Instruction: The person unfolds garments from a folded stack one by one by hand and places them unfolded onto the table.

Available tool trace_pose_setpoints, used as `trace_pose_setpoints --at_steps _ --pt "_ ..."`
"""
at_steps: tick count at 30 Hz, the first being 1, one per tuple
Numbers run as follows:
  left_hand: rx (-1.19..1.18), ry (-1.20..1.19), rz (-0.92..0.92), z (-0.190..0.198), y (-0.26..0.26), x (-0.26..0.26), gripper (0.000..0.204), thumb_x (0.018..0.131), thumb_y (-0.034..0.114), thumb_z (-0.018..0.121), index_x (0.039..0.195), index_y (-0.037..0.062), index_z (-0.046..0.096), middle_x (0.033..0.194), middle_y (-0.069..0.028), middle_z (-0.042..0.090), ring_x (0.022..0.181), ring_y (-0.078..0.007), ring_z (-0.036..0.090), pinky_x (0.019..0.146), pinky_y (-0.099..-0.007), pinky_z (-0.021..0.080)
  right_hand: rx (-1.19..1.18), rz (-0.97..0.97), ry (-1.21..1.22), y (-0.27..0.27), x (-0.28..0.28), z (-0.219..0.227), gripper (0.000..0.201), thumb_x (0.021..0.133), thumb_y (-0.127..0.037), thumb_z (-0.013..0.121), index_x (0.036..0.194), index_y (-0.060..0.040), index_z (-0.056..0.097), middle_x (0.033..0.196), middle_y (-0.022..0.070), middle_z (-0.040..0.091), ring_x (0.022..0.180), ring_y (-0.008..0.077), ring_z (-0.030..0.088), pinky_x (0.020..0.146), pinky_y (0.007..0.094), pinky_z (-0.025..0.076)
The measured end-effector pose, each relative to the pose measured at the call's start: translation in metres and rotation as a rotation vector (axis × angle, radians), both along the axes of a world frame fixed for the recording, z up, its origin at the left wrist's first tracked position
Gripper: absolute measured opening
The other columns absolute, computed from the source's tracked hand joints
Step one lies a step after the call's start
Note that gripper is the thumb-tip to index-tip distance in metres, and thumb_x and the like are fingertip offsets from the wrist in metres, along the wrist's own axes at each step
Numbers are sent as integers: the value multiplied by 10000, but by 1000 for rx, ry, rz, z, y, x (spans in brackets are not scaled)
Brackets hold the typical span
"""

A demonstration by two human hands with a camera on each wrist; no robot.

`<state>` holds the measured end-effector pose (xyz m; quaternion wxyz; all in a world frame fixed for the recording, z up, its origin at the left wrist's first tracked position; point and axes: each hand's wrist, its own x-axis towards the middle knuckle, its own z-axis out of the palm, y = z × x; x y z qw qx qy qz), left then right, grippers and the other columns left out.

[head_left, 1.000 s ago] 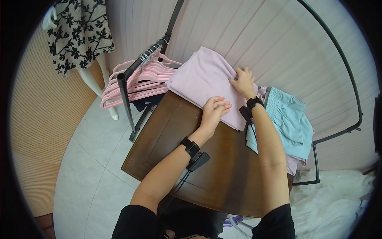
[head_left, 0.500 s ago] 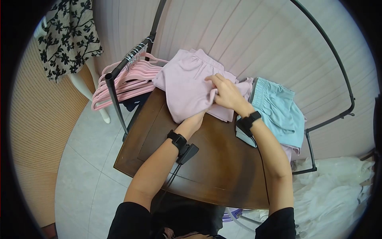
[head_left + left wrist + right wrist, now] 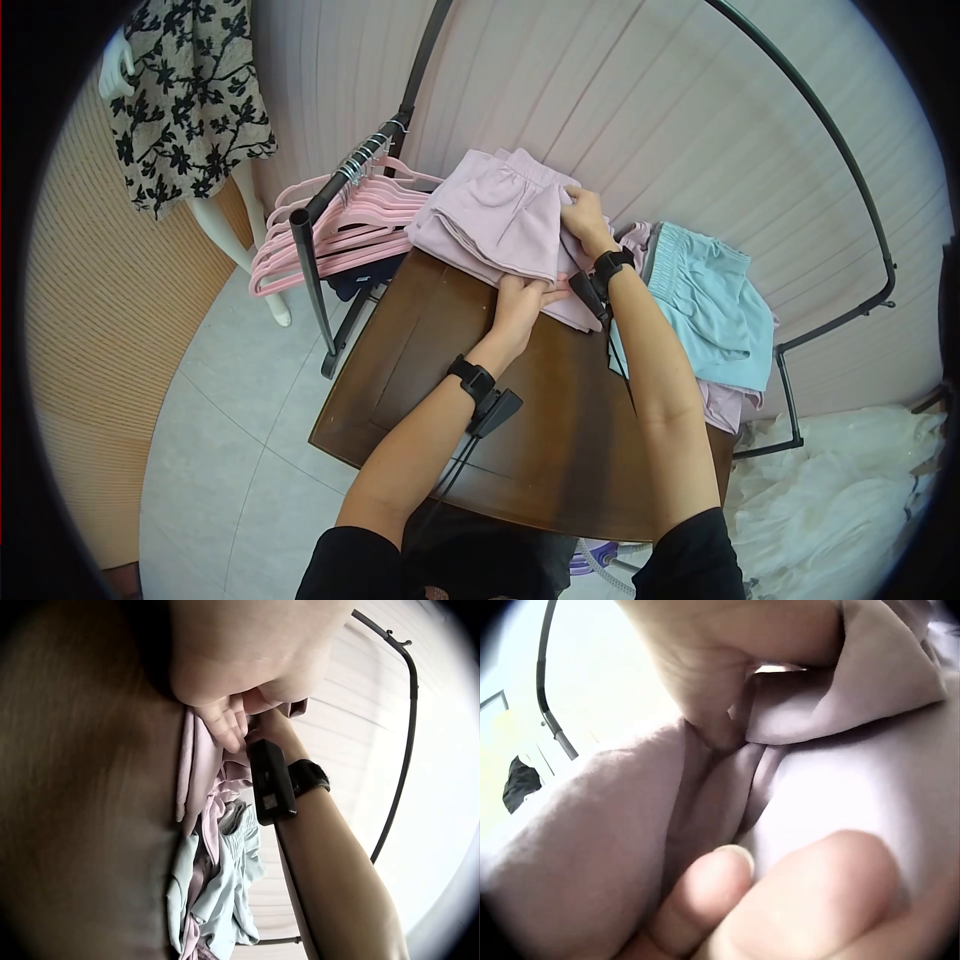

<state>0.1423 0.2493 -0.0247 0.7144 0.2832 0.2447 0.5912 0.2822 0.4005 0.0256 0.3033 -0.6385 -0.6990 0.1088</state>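
Both our hands pinch the folded lilac garment (image 3: 500, 225): left hand (image 3: 520, 300) at its near edge, right hand (image 3: 583, 215) at the far-right corner (nearer the blue shorts (image 3: 710, 300))

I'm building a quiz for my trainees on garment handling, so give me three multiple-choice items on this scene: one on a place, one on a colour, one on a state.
1. Where do the pink hangers hang?
A. On the black rack bar left of the table
B. On the table top
C. On the floor

2. What colour are the shorts lying to the right of the person's right arm?
A. Yellow
B. Light blue
C. Black

3. What is the left hand doing?
A. Hanging idle by the table edge
B. Holding a hanger
C. Gripping the near edge of the folded lilac garment

Answers:
1 A: the hangers crowd along the rack bar beside the wooden table.
2 B: the head view shows pale blue fabric with an elastic waistband.
3 C: its fingers curl round the lilac cloth, while the right hand holds the far edge.
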Motion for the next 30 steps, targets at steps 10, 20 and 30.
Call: trace_pose_setpoints --at_steps 10,20,30 --pt "28 29 -42 -7 2 4 264 1022 70 497 1210 -115 478 1094 -219 630 973 -293 687 885 -390 590 309 181 -121 -33 -21 37 485 710 -122 714 1192 -85 679 1021 235 700 1033 448 636 901 493 509" --pt "75 48 -192 1 -4 -2 322 937 76 571 1238 -22 515 1072 -183 643 982 -267 656 914 -379 537 876 203 -530 -101 78 250 276 710 61 582 928 -86 664 995 129 658 925 362 628 812 423 513" --pt "55 103 -184 7 -6 -2 304 952 65 560 1238 -31 519 1045 -165 637 961 -252 655 905 -379 550 793 -144 -1168 -240 319 245 233 768 16 597 986 -58 635 1106 122 634 967 341 636 798 425 524"
